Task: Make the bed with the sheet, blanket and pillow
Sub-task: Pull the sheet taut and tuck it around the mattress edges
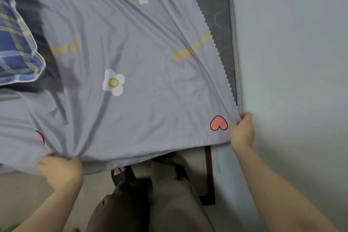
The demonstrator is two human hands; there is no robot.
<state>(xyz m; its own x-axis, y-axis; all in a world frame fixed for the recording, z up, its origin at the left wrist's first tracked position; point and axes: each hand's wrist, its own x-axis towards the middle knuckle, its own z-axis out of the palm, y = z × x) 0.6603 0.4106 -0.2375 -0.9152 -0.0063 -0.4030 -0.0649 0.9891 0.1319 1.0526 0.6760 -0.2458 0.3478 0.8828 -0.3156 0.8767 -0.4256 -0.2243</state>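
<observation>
Grey mattress [216, 5] mostly hidden under lilac sheet [131, 52], left hand [62, 171], blurred, and right hand [242, 132] seemingly gripping its edge

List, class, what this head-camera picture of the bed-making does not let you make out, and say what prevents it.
- Yellow writing on the sheet: head view, blurred, unreadable.
- Pillow: cut off by the left edge.
- Mattress: mostly hidden under the sheet.
- Left hand grip: motion blur smears the fingers.
- Blanket: not in view.
</observation>
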